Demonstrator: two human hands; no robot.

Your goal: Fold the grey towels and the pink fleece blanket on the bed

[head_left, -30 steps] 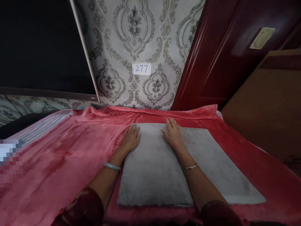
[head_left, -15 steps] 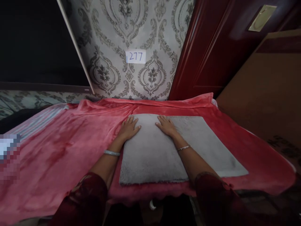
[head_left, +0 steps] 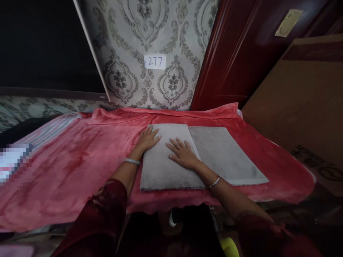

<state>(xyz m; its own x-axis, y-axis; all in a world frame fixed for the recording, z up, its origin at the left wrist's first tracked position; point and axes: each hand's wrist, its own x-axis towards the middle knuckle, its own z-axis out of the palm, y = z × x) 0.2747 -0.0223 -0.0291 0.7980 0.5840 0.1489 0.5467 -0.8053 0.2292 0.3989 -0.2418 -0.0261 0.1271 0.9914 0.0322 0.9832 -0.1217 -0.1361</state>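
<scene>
**A:** What kind of room do you see, please?

**B:** A red fleece blanket (head_left: pixel 66 171) covers a long surface, and it has soft folds at the far side. Behind it is a grey damask wallpaper (head_left: pixel 128 32) with a small white label (head_left: pixel 154 61) that shows "277". On the right side stands a dark red door (head_left: pixel 227 53) with a brass plate (head_left: pixel 288 23), and a brown board (head_left: pixel 300 114) leans near it. On the left is a black panel (head_left: pixel 40 43).

**A:** And where does the grey thing lie?

**B:** A grey plush mat (head_left: pixel 166 167) lies flat on the blanket, near the far side. It shows a lighter part on the left and a darker part (head_left: pixel 227 153) on the right. I cannot tell if this is one folded mat or two mats.

**A:** How are the fingers?

**B:** Both hands are open, and they grip nothing. The left hand (head_left: pixel 147 140) lies at the far left corner of the lighter part, and the left fingers (head_left: pixel 151 135) touch the mat. The right hand (head_left: pixel 183 153) lies flat on the lighter part, just beside the line where the darker part begins. The right fingers (head_left: pixel 175 145) are spread on the mat.
</scene>
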